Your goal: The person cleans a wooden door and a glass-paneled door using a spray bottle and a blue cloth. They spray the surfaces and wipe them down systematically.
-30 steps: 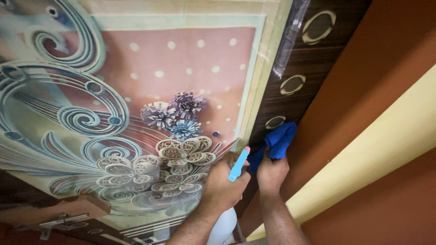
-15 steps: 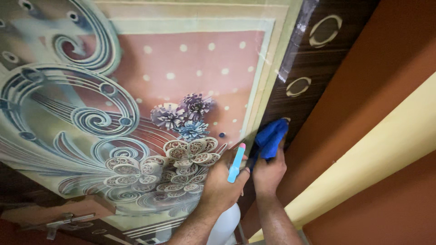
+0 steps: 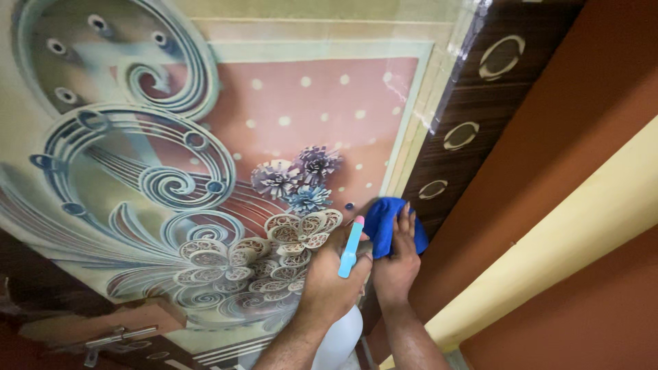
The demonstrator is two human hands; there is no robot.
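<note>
My left hand (image 3: 329, 281) grips the neck of a white spray bottle (image 3: 339, 342) whose light blue trigger with a pink tip (image 3: 349, 248) points up toward the door. My right hand (image 3: 397, 260) presses a blue cloth (image 3: 384, 223) flat against the decorated door (image 3: 274, 137), at the edge of its floral panel beside the dark wood border. The two hands sit side by side, almost touching. Most of the bottle's body is hidden behind my left forearm.
The door panel shows swirls, paper-like flowers (image 3: 295, 178) and a pink dotted field. Its dark wood border (image 3: 466, 130) has oval inlays. A metal handle (image 3: 113, 339) sits at lower left. An orange and cream wall (image 3: 582, 192) runs along the right.
My right hand has slid the blue cloth left and down, from the dark border onto the edge of the floral panel. The view has shifted slightly; my left hand keeps its grip on the bottle.
</note>
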